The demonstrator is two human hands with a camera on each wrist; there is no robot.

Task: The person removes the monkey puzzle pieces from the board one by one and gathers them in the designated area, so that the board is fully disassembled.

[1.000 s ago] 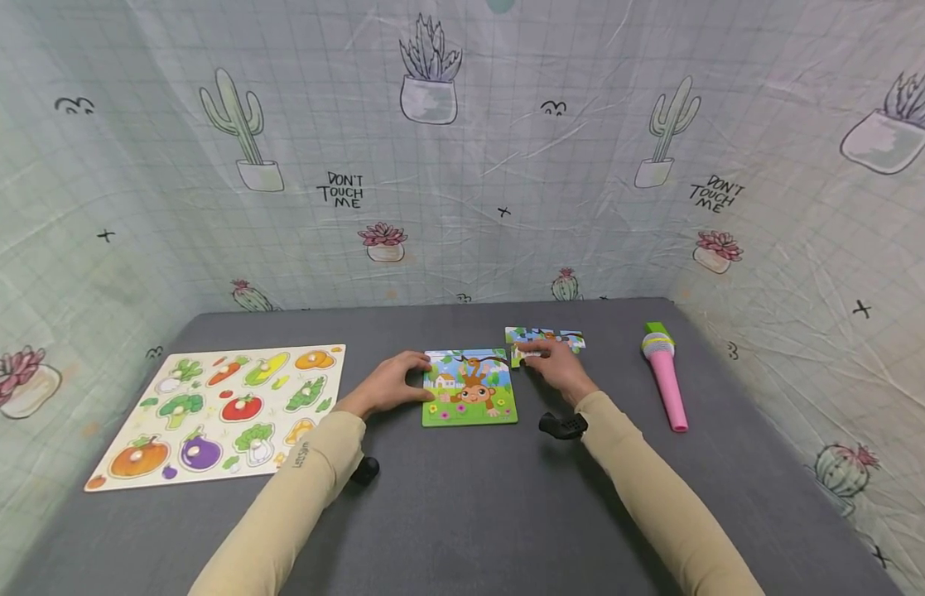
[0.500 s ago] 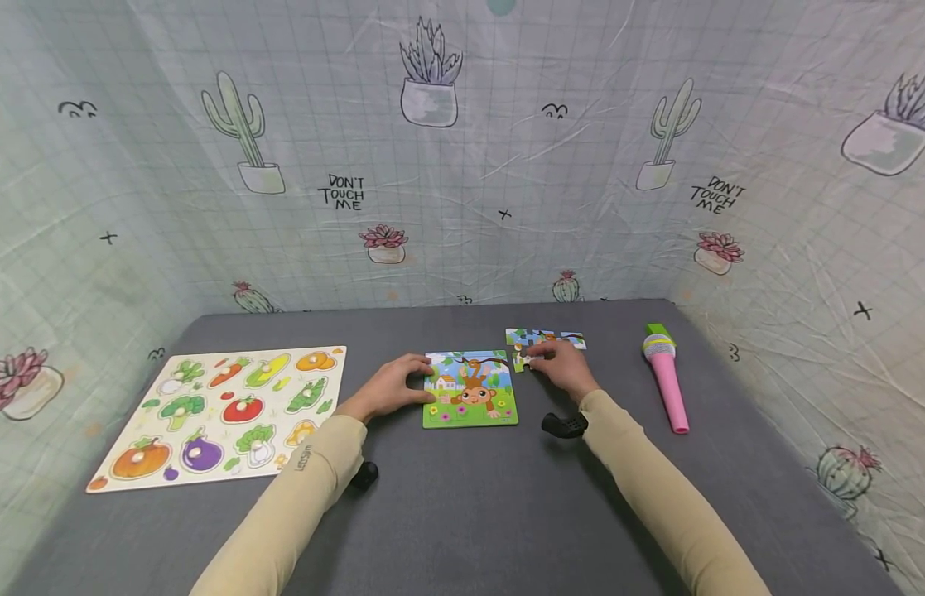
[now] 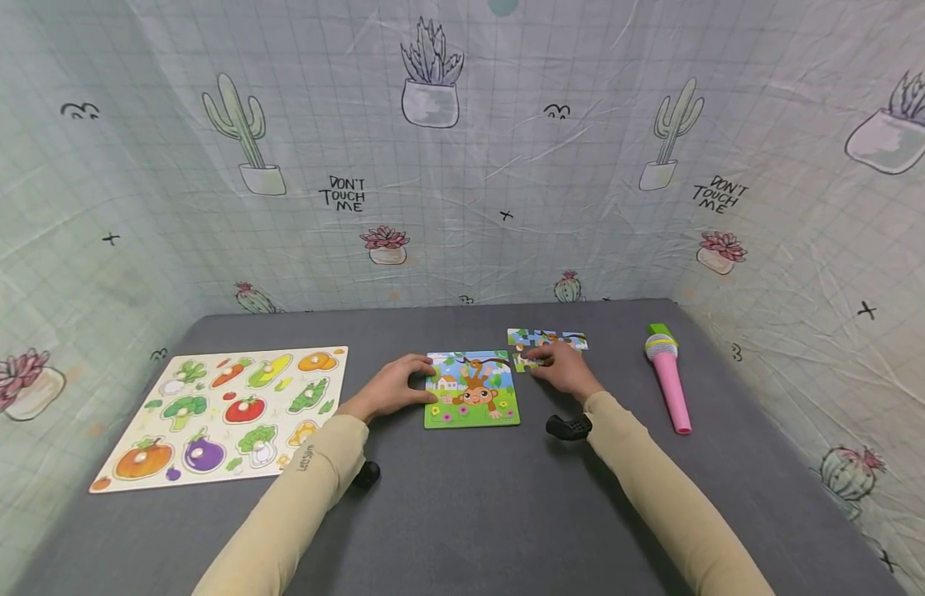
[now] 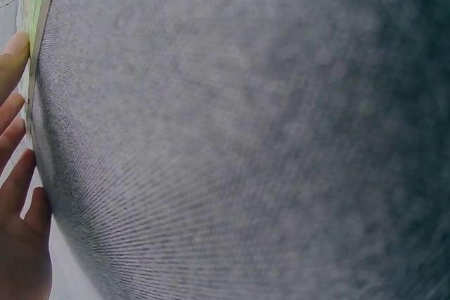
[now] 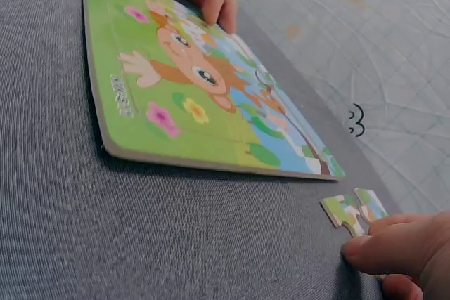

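The square monkey puzzle board (image 3: 473, 397) lies flat on the grey table. My left hand (image 3: 391, 386) rests at its left side, thumb and fingers spread along the edge; in the left wrist view several fingertips touch the board's rim (image 4: 41, 22). Just right of the board, my right hand (image 3: 566, 371) pinches a small green jigsaw piece (image 3: 520, 362) low over the table. The right wrist view has the thumb (image 5: 362, 247) against the pieces (image 5: 342, 210), with the hand covering part of them. More jigsaw pieces (image 3: 532, 337) with blue and brown print lie behind that hand.
On the left lies a large white vegetable board (image 3: 222, 420). A pink toy microphone (image 3: 668, 381) lies at the right, with a green block (image 3: 662, 329) at its head. A printed cloth (image 3: 462, 182) hangs behind and at both sides of the table.
Between the first frame and now, the right hand has drawn the green jigsaw piece slightly toward the person, away from the back row of pieces. The left hand and the monkey board stay in place.
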